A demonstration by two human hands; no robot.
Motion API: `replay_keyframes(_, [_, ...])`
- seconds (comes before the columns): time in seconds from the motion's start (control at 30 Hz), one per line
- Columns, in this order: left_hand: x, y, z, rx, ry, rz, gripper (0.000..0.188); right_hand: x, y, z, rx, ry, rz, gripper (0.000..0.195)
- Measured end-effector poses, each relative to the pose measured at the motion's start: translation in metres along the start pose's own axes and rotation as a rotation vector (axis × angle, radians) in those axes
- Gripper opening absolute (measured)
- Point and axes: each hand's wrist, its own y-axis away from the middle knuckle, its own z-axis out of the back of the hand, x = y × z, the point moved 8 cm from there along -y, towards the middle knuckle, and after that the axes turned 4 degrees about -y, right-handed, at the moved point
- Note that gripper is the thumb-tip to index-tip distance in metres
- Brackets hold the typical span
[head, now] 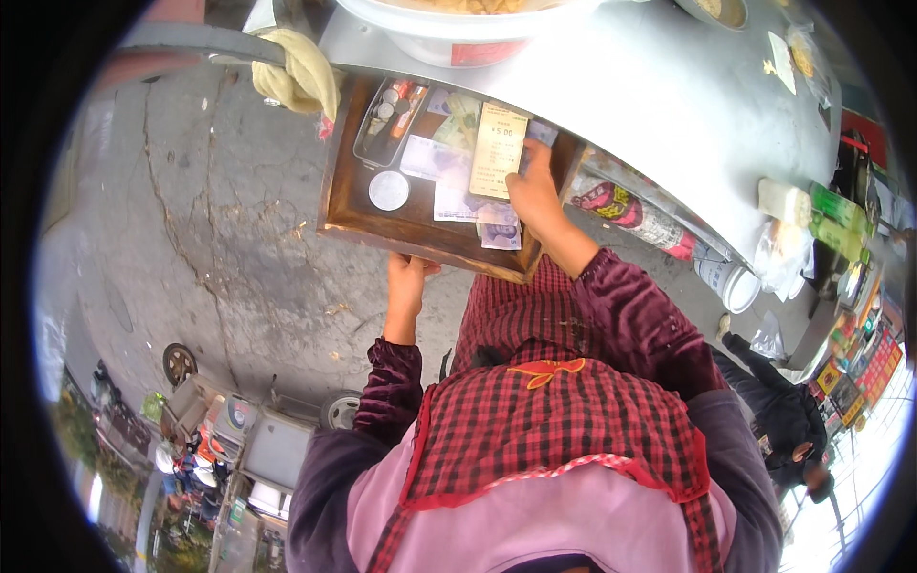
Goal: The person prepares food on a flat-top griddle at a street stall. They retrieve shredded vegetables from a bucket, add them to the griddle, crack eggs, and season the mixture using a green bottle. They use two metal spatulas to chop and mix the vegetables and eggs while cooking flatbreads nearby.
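A dark wooden drawer is pulled out from under the metal counter. My left hand is at its front edge, with the fingertips hidden beneath the wood. In my right hand is a smartphone, gripped by its right edge above the drawer. Its lit screen bears writing. Under and around the phone lie several banknotes, mostly purple, with a greenish one farther back. At the drawer's back left sits a small metal tray with coins. A round silvery lid or disc lies in front of it.
On the metal counter stands a white tub of food. A yellow cloth hangs on a bar at left. Packaged goods and a white bucket are below the counter. A person stands at right; a cart is behind left.
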Motion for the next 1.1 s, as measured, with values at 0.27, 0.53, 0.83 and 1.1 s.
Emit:
replay_keyframes(0.27, [-0.006,0.001,-0.004,-0.027,-0.036,0.021,0.016,-0.006,-0.005,-0.018,0.216,0.093,0.076,0.074])
replay_keyframes(0.53, [-0.015,0.003,-0.010,-0.049,-0.026,0.042,0.020,0.032,-0.001,-0.029,0.178,0.767,0.519,0.069])
replay_keyframes(0.83, [-0.016,0.001,-0.010,-0.030,-0.040,0.063,0.023,0.020,-0.008,-0.035,0.168,0.925,0.502,0.061])
replay_keyframes(1.1, [-0.013,-0.001,-0.009,0.008,-0.006,0.058,0.024,0.018,0.007,-0.046,0.349,0.861,0.464,0.056])
